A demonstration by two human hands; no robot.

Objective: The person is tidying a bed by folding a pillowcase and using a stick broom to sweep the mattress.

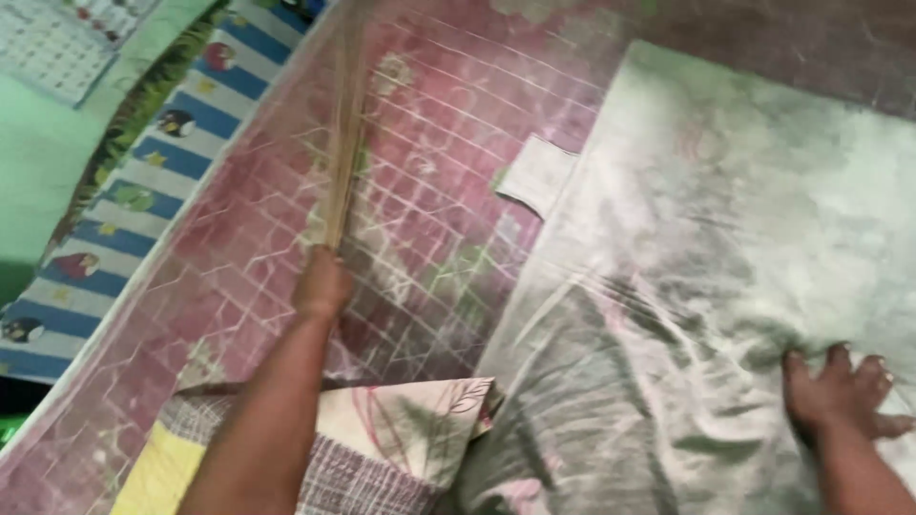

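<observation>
My left hand [322, 284] grips the bundled end of a thin stick broom [343, 143], whose bristles fan out away from me across a pink checked bedsheet [429, 191]. My right hand [844, 386] lies flat with fingers spread on a pale, shiny greenish cloth [725, 238] that covers the right part of the bed. The picture is blurred by motion.
A folded patterned cloth with leaf prints and a yellow patch [382, 439] lies near me. A blue-and-white striped cloth with cartoon figures [124, 191] runs along the left side by a green wall [38, 162] with a calendar [67, 38]. A small pale flap [536, 176] sticks out.
</observation>
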